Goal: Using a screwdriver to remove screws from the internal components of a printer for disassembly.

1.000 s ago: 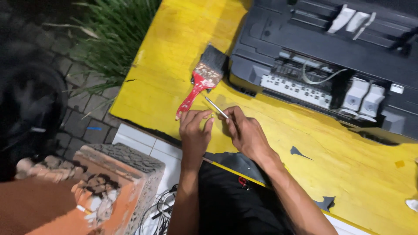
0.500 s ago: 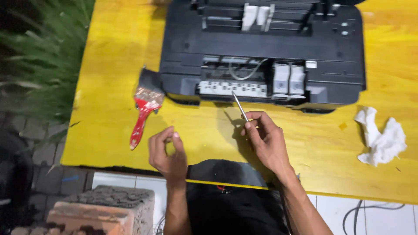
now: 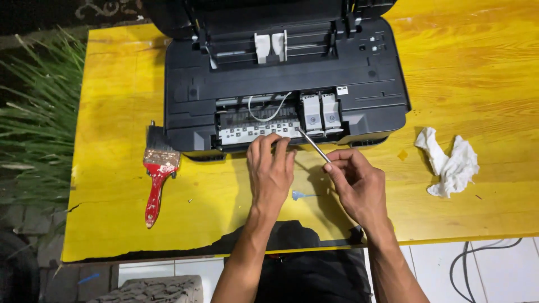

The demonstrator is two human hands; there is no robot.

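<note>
A black printer [image 3: 281, 78] lies opened on the yellow table [image 3: 466, 67], its white circuit strip and ink cartridges exposed along the front. My left hand [image 3: 271, 171] rests palm down with its fingertips on the printer's front edge by the circuit strip. My right hand [image 3: 357, 182] pinches a thin metal tool [image 3: 313, 145] whose tip points at the printer's front, just below the cartridges.
A red-handled paintbrush [image 3: 157, 171] lies on the table left of the printer. A crumpled white tissue [image 3: 449, 163] sits at the right. Green plant leaves [image 3: 33, 129] stand beyond the table's left edge. A cable [image 3: 483, 258] runs over the tiled floor below.
The view has swung right and closer to the printer. My left hand has moved forward onto the printer's front edge. My right hand has brought the metal tool up to the printer.
</note>
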